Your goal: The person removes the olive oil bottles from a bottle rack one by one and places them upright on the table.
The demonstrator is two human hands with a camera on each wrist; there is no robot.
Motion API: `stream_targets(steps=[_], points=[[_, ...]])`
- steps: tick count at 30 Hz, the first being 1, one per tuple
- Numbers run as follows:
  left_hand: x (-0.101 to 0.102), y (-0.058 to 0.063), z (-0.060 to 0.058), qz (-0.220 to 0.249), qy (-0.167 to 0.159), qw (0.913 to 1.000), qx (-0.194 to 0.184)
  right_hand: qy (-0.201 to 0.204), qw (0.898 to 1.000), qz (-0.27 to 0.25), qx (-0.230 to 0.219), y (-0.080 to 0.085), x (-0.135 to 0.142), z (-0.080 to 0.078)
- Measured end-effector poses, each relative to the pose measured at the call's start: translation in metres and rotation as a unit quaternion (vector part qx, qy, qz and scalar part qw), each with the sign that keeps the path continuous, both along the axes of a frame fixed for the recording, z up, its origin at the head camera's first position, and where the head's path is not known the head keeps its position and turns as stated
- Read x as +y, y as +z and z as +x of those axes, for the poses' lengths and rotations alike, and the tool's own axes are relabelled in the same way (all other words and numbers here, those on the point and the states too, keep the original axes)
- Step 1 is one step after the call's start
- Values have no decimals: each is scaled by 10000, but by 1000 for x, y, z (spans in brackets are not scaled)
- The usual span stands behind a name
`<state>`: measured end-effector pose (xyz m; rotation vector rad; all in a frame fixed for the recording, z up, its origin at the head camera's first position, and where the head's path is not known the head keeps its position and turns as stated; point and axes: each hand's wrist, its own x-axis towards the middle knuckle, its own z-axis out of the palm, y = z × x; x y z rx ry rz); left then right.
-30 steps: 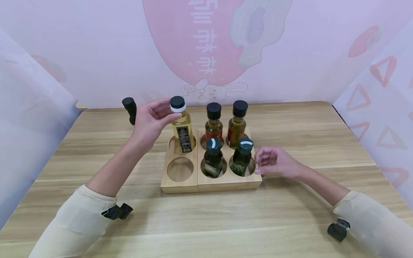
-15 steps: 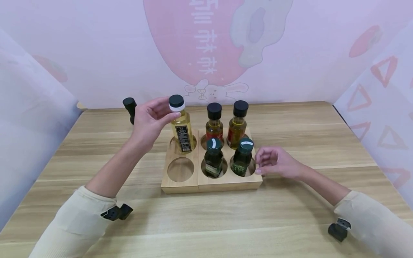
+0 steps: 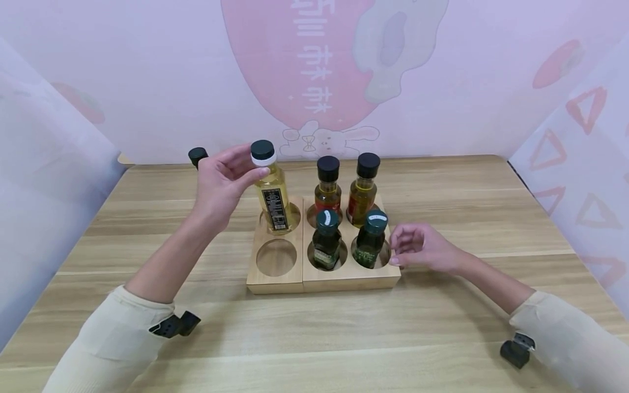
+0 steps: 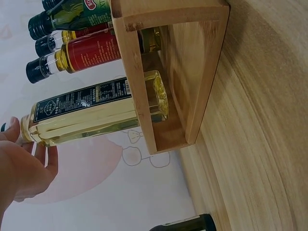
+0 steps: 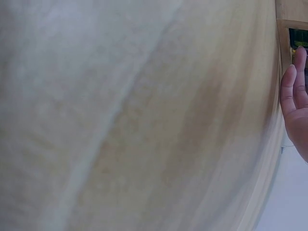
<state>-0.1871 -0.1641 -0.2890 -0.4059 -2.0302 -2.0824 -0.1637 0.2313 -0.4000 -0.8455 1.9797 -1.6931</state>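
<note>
My left hand (image 3: 222,188) pinches the neck of a pale yellow oil bottle (image 3: 274,196), just under its dark green cap. The bottle leans slightly left in the back left hole of a wooden rack (image 3: 275,283). In the left wrist view the base of the oil bottle (image 4: 77,115) hangs inside the open-sided rack (image 4: 202,82), above its floor. At the rack's right end, my right hand (image 3: 425,248) has its fingertips against the wood, fingers loosely bent. The right wrist view shows these fingers (image 5: 288,89) beside the rack's edge.
Two black-capped bottles (image 3: 328,188) (image 3: 363,188) stand in the rack's back row. Two dark green bottles (image 3: 326,240) (image 3: 371,239) fill the front holes. The front left hole (image 3: 276,257) is bare. Behind my left hand, another dark-capped bottle (image 3: 197,155) stands on the table (image 3: 344,338).
My left hand has moved a little left and up with the oil bottle, which now leans more to the left. The right hand stays at the rack's end.
</note>
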Motion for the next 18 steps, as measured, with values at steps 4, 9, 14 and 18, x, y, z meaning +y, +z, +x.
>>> stream_targets(steps=[4,9,14,18], points=[[0,0,0,57,15,9999,86,1,10000,3,-7,0,1,0],[1,2,1,113,55,9998,129,-16,10000,46,-16,0,2,0],[2,4,0,92,125,9996,219,-29,9999,97,-17,0,4,-1],[2,6,-1,101,227,9993,269,-47,9999,154,-9,1,5,-1]])
